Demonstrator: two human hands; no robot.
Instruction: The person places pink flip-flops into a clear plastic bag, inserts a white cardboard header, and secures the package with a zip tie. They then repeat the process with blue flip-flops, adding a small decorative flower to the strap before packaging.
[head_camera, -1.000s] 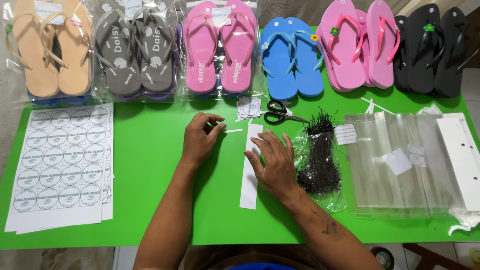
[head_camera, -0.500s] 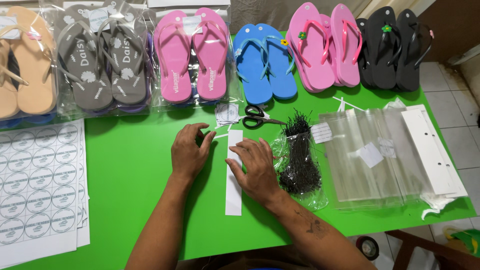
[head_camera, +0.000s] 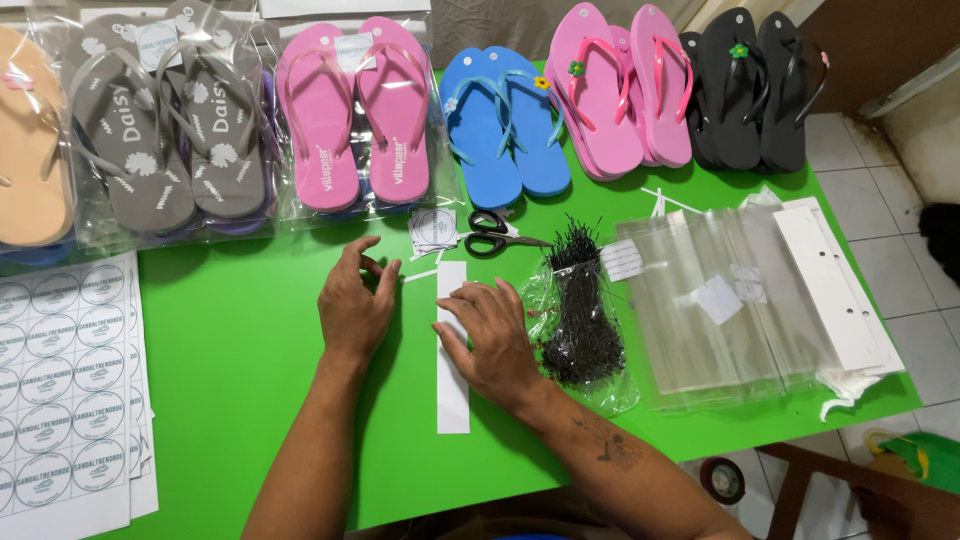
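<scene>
A long white paper strip (head_camera: 452, 385) lies lengthwise on the green table (head_camera: 250, 350). My right hand (head_camera: 490, 335) rests flat on it, fingers spread over its upper half. My left hand (head_camera: 355, 305) is just left of the strip, fingertips pinched together near a thin white sliver (head_camera: 420, 274) by the strip's top. I cannot tell whether the fingers actually grip it. Black scissors (head_camera: 490, 232) lie beyond the strip, beside a small stack of round stickers (head_camera: 433, 230).
Pairs of flip-flops line the far edge: grey bagged (head_camera: 165, 130), pink bagged (head_camera: 360, 115), blue (head_camera: 505, 125), pink (head_camera: 625, 85), black (head_camera: 750, 85). A bag of black ties (head_camera: 580, 310) and clear bags with white headers (head_camera: 740, 300) lie right. Sticker sheets (head_camera: 65, 390) lie left.
The view has shifted right, so everything slid left in frame. My hands stay on the strip, the left one still pinching by its top end.
</scene>
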